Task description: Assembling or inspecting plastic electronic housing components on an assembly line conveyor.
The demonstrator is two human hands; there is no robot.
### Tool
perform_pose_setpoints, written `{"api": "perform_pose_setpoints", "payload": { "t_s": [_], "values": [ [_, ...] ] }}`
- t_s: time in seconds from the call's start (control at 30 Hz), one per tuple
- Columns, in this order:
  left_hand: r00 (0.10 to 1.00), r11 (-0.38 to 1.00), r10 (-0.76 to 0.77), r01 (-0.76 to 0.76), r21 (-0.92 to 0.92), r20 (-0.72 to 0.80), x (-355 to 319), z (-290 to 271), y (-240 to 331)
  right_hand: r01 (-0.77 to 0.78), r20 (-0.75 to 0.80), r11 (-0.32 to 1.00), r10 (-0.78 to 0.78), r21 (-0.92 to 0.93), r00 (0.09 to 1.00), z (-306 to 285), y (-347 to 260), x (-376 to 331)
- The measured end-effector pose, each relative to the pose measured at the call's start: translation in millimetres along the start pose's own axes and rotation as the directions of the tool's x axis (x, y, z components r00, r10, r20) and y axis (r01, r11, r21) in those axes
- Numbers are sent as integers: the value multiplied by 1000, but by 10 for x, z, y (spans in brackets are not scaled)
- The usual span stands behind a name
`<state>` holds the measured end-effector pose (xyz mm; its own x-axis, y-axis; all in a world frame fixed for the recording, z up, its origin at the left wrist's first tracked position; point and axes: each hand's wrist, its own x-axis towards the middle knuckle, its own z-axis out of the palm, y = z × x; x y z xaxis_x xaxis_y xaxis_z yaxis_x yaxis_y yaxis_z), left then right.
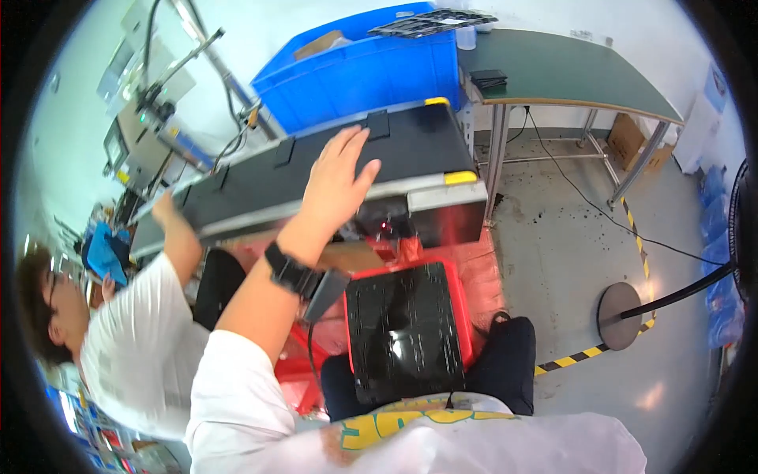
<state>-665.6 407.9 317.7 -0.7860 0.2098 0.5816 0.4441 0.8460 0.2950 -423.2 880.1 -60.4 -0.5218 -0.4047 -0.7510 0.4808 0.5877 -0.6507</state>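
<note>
We see our left hand (pixel 338 178) stretched out over the black conveyor belt (pixel 316 170), fingers spread flat, gripping nothing; a black wristband (pixel 290 271) sits on that arm. Our right hand is out of view. A black tray (pixel 404 330) lies on the lap, over a red bin (pixel 466 316). A co-worker's hand (pixel 163 207) touches the belt's left part. A blue crate (pixel 359 71) stands behind the belt.

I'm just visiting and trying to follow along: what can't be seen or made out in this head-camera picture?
- Right hand: out of frame in the head view.
- Left hand: open over the black conveyor belt; palm side faces away, so contact is unclear.
- Small flat black pieces on the belt: too small to identify.
- Black tray on the red crate: glare blurs its contents.
</note>
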Motion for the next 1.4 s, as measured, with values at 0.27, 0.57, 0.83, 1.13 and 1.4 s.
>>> {"api": "perform_pose_setpoints", "payload": {
  "t_s": [0.27,0.57,0.83,1.13,1.4],
  "values": [
    [663,996,71,-9,-87,745,1412,832,-611,-40,50,984,31,174,998,18,-430,828],
    [810,994,100,-51,-101,578,1443,769,-398,-143,168,956,101,258,981,221,-745,570],
    [890,981,194,-170,-95,413,865,375,-186,-168,197,975,138,147,971,-190,-608,574],
    [964,997,-12,30,-65,267,-459,-391,364,-283,271,954,300,-101,915,-555,-274,-337],
    [928,983,-152,177,-44,339,-2298,-87,526,699,-585,713,-592,-60,554,-1942,-3686,-884]
  ]
}}
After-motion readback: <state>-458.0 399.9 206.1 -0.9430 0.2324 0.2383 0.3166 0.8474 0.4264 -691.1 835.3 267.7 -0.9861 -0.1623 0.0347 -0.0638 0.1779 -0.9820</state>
